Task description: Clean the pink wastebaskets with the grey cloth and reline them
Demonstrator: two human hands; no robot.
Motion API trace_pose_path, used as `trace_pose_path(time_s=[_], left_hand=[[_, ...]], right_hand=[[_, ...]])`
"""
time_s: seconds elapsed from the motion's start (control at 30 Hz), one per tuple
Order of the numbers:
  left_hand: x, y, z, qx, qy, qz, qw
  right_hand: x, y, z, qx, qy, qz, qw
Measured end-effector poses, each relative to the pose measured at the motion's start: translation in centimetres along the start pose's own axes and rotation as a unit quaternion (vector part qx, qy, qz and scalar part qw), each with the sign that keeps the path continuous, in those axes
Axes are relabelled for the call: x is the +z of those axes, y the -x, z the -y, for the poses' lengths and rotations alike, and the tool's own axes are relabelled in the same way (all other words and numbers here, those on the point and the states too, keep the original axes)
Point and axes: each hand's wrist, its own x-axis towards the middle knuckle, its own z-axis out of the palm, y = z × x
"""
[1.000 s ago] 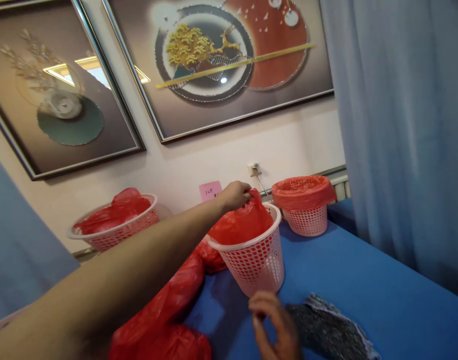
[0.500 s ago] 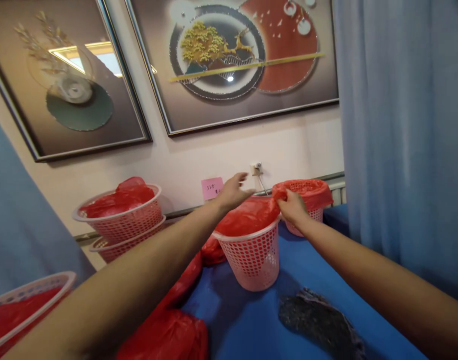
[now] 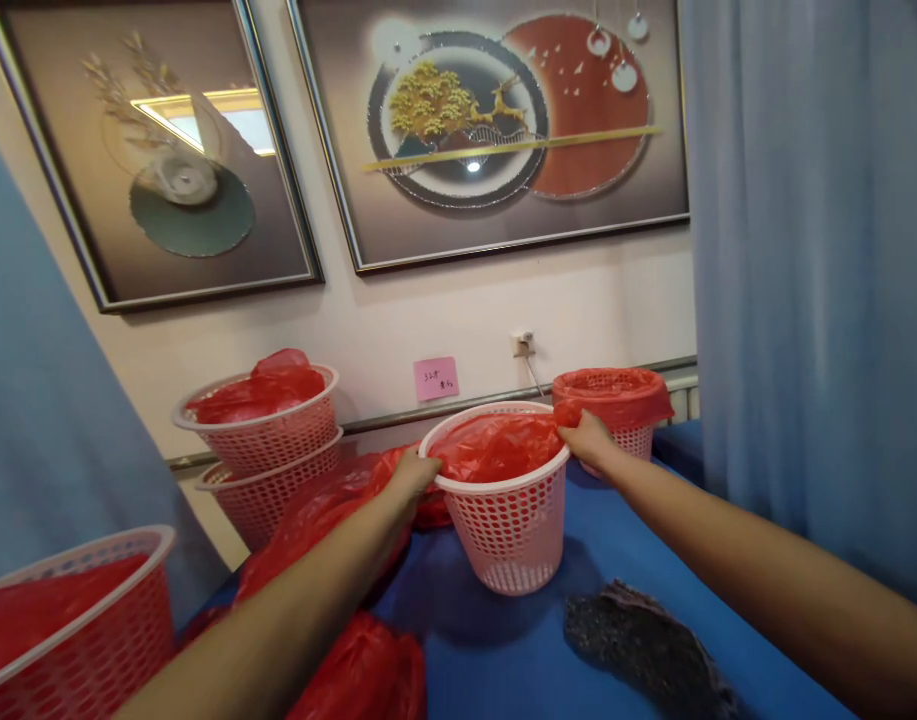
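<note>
A pink perforated plastic basket (image 3: 514, 540) stands upright on the blue-covered table, with a red plastic bag (image 3: 495, 447) bunched inside it. My left hand (image 3: 415, 476) is closed on the left side of the basket's rim, its thumb over the edge and its other fingers hidden behind. On the opposite side, my right hand (image 3: 589, 440) pinches a gathered piece of the red bag at the rim. Behind that hand is a second basket (image 3: 634, 440), whose red liner is folded over its rim.
Stacked baskets (image 3: 267, 435) with red bags stand at back left, and another basket (image 3: 139, 600) is at lower left. Red bags (image 3: 375, 665) lie by my left arm. A dark cloth-like piece (image 3: 645, 645) rests in front. Curtains (image 3: 810, 300) hang on both sides.
My left hand has come down from above the basket and taken hold of its left rim. The right hand still grips the bag. The view has shifted slightly.
</note>
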Motion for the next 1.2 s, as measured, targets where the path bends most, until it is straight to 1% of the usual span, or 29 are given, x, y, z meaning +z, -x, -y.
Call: trace_pose_path(time_s=[0.07, 0.13, 0.17, 0.23, 0.27, 0.3, 0.33, 0.37, 0.4, 0.43, 0.47, 0.5, 0.53, 0.57, 0.6, 0.63, 0.67, 0.7, 0.77, 0.83, 0.93, 1.0, 1.07, 1.17, 1.2], left_hand=[[-2.1, 1.5, -0.4, 0.006, 0.021, -0.004, 1.000], [-3.8, 3.3, 0.1, 0.012, 0.034, -0.010, 0.999], [-4.3, 4.1, 0.7, 0.012, 0.038, -0.012, 0.999], [-4.9, 5.4, 2.4, -0.003, 0.036, 0.002, 0.999], [-5.0, 5.9, 3.2, -0.010, 0.030, 0.011, 0.999], [-5.1, 6.3, 3.9, 0.000, 0.019, 0.011, 1.000], [-5.2, 6.7, 4.3, 0.032, -0.003, -0.003, 0.999], [-5.3, 7.0, 4.4, 0.091, -0.033, -0.031, 0.995], [-5.5, 7.4, 4.2, 0.171, -0.070, -0.067, 0.981], [-5.7, 7.7, 3.6, 0.258, -0.109, -0.099, 0.955], [-5.8, 8.1, 2.7, 0.341, -0.142, -0.115, 0.922], [-5.9, 8.5, 1.6, 0.404, -0.166, -0.099, 0.894], [-5.8, 8.8, 0.5, 0.442, -0.182, -0.057, 0.876], [-5.6, 9.0, -0.5, 0.452, -0.196, 0.006, 0.870], [-5.3, 9.0, -1.4, 0.444, -0.215, 0.072, 0.867], [-4.8, 8.9, -2.0, 0.427, -0.243, 0.125, 0.862], [-4.3, 8.6, -2.4, 0.406, -0.279, 0.163, 0.855], [-3.7, 8.1, -2.5, 0.385, -0.318, 0.182, 0.847], [-2.7, 6.7, -2.0, 0.347, -0.382, 0.183, 0.837], [-2.1, 5.2, -1.1, 0.319, -0.411, 0.168, 0.837], [-2.5, 3.7, -0.3, 0.309, -0.421, 0.167, 0.837], [-3.5, 3.4, -0.3, 0.322, -0.411, 0.179, 0.834], [-5.2, 3.6, -0.7, 0.342, -0.397, 0.179, 0.833], [-8.2, 4.3, -1.4, 0.380, -0.372, 0.159, 0.832], [-9.1, 4.6, -1.5, 0.395, -0.361, 0.144, 0.832]], right_hand=[[-0.8, 0.7, 1.2, 0.025, -0.012, 0.037, 0.999], [-1.7, 2.0, 1.9, 0.050, -0.014, 0.079, 0.995], [-2.1, 2.8, 2.1, 0.062, -0.014, 0.099, 0.993], [-2.8, 4.5, 2.0, 0.085, -0.010, 0.135, 0.987], [-3.2, 5.1, 1.8, 0.089, -0.006, 0.149, 0.985], [-3.5, 5.7, 1.7, 0.078, 0.004, 0.156, 0.985], [-3.8, 5.9, 1.5, 0.052, 0.018, 0.153, 0.987], [-4.0, 6.0, 1.6, 0.015, 0.037, 0.142, 0.989], [-4.2, 5.8, 1.7, -0.024, 0.058, 0.123, 0.990], [-4.4, 5.4, 2.1, -0.057, 0.082, 0.101, 0.990], [-4.5, 5.0, 2.6, -0.076, 0.105, 0.082, 0.988], [-4.4, 4.5, 3.3, -0.075, 0.124, 0.069, 0.987], [-4.3, 4.1, 4.1, -0.061, 0.137, 0.063, 0.987], [-4.0, 3.7, 4.9, -0.039, 0.139, 0.066, 0.987], [-3.7, 3.4, 5.7, -0.012, 0.125, 0.078, 0.989], [-3.3, 3.2, 6.4, 0.020, 0.090, 0.093, 0.991], [-2.9, 3.1, 6.9, 0.050, 0.039, 0.109, 0.992], [-2.5, 3.0, 7.2, 0.075, -0.015, 0.124, 0.989], [-2.0, 2.9, 7.3, 0.104, -0.098, 0.138, 0.980], [-2.0, 2.6, 6.7, 0.113, -0.133, 0.139, 0.975], [-2.5, 1.9, 5.3, 0.126, -0.158, 0.128, 0.971], [-3.0, 1.4, 4.2, 0.138, -0.167, 0.118, 0.969], [-3.5, 1.1, 3.0, 0.151, -0.165, 0.109, 0.969], [-4.3, 1.2, 1.4, 0.168, -0.142, 0.106, 0.970], [-4.6, 1.3, 1.0, 0.173, -0.132, 0.109, 0.970]])
